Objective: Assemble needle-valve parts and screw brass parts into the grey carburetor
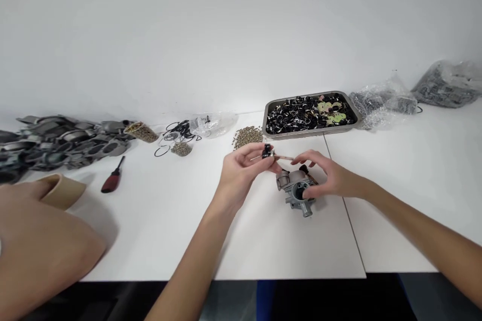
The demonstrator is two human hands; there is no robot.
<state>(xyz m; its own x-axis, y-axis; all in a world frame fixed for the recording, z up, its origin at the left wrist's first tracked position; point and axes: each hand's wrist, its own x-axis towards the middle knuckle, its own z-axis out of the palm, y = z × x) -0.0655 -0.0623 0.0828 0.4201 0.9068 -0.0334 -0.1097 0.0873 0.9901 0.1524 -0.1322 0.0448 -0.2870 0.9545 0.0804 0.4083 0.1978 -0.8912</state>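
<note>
White tabletop [150,230] spreads beneath my forearms, its front edge nearest me and a thin seam running away to the right. Just beyond that edge stands a grey metal carburettor [300,195], its round bore facing me. My right grip [327,178] is spread apart over it: the thumb is at the bore, and the fingertips reach towards a thin pale rod [284,157], though I cannot tell whether they touch it. My left grip [241,165] is pinched on a small black fitting [268,151], held above the tabletop beside the carburettor, with the rod jutting from it. To work well here, I'd keep that pinch light but steady, leave the rod's end free for the right fingertips, and avoid knocking the carburettor. Farther off lie a red-handled screwdriver [112,180] to the left, a heap of small brass pieces [247,137], then a metal tray [312,135] of black clamp-like parts and a clear plastic bag [384,103] against the white wall [241,30].
</note>
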